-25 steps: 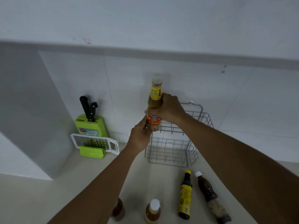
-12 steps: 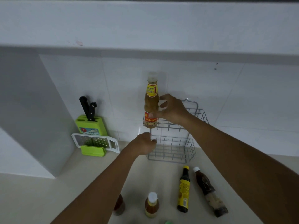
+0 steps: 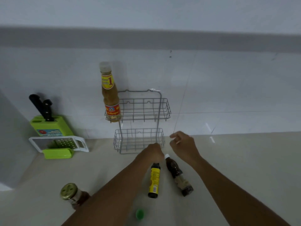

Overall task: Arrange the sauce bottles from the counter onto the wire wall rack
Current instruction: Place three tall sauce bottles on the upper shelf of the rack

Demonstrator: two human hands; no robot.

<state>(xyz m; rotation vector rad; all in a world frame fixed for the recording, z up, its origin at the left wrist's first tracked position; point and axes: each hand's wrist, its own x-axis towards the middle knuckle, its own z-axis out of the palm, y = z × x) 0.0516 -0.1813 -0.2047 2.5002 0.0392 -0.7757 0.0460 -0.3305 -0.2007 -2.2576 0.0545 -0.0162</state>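
Grey wire forms the two-tier wall rack point(image 3: 141, 121), fixed to the tiled wall above the far edge of the pale counter point(image 3: 236, 162). One amber sauce bottle point(image 3: 110, 95) with a red and yellow label stands upright at the left end of the upper basket; the lower basket holds nothing that can be seen. The left hand point(image 3: 153, 150) is closed over the top of a dark bottle with a yellow label point(image 3: 154, 180), which stands on the counter just near of the rack. The right hand point(image 3: 183, 145) hangs loosely curled and holds nothing, just right of the white cap of a brown bottle point(image 3: 177, 175) that stands beside the yellow-labelled one. Nearer and to the left, a jar with a gold lid point(image 3: 73, 194) sits partly behind the left forearm, and a small green cap point(image 3: 140, 214) shows below it. Far left, a green knife block point(image 3: 50, 126) stands against the wall with a white grater point(image 3: 58, 142) in front of it.
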